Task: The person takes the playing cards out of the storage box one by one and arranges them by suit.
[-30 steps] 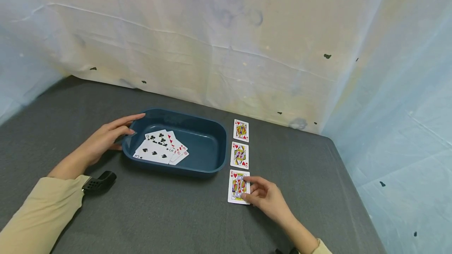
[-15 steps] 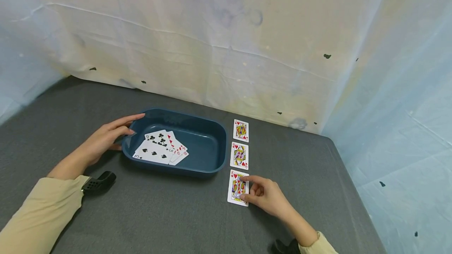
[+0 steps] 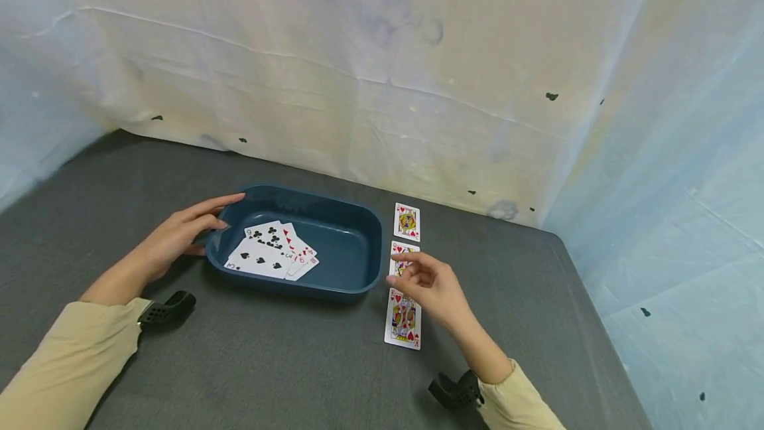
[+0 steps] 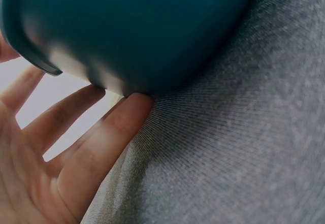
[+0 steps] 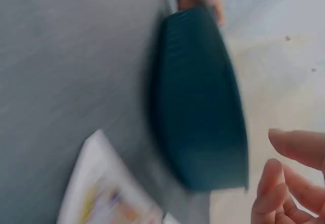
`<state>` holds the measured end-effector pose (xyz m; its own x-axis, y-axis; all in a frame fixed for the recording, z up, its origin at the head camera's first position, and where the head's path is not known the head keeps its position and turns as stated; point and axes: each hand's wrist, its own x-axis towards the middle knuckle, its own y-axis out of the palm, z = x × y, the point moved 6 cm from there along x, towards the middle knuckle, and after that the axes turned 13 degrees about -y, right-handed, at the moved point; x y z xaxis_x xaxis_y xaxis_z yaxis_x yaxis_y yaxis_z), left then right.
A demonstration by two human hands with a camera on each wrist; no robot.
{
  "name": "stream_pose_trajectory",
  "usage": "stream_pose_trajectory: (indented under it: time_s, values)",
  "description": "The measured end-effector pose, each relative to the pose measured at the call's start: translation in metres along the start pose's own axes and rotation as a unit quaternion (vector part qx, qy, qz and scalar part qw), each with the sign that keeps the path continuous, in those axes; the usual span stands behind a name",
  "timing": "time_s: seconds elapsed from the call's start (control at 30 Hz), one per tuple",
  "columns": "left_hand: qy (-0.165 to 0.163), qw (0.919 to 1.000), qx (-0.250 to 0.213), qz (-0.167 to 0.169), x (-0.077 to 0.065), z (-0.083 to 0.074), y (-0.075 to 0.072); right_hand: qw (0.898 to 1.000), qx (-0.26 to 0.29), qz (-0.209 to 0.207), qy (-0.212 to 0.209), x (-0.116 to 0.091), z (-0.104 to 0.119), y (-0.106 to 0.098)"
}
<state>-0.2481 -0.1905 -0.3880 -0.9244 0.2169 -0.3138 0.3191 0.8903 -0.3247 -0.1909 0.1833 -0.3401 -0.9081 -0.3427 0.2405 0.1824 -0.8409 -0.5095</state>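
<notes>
A blue tray (image 3: 352, 264) stands on the grey table, with several playing cards (image 3: 271, 251) loosely overlapping face up inside. My left hand (image 3: 173, 241) holds its left end, some fingertips at the rim and others against the outer wall in the left wrist view. Right of the tray, three heart face cards lie in a column: a jack (image 3: 407, 223) at the back, a queen (image 3: 408, 249) in the middle, a king (image 3: 402, 330) in front. Over the queen is my right hand (image 3: 438, 290), thumb and index finger apart, other fingers curled, holding nothing. It partly hides the queen and king.
Dark straps (image 3: 456, 391) sit at both wrists. A pale draped sheet (image 3: 334, 71) rises behind the table (image 3: 286, 363), and bluish sheeting (image 3: 680, 217) hangs at the sides. The table's right edge runs toward the front right.
My right hand has let go of the king after shifting it slightly, and has moved away from me over the queen. The left hand and the tray have stayed in place.
</notes>
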Motion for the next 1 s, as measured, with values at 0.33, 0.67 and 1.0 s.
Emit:
stream_pose_trajectory:
  time_s: [0.33,0.67,1.0]
  values:
    - [0.001,0.9999,-0.007,-0.01,-0.003,-0.002,0.001,0.996,0.083,-0.027,0.007,0.047,0.023,0.028]
    - [0.004,0.9999,-0.013,-0.01,-0.002,-0.002,0.001,0.993,0.114,-0.007,0.02,0.078,0.025,0.067]
    - [-0.005,0.9999,-0.003,-0.013,-0.001,-0.002,0.001,0.995,0.09,0.024,0.046,0.095,0.034,0.108]
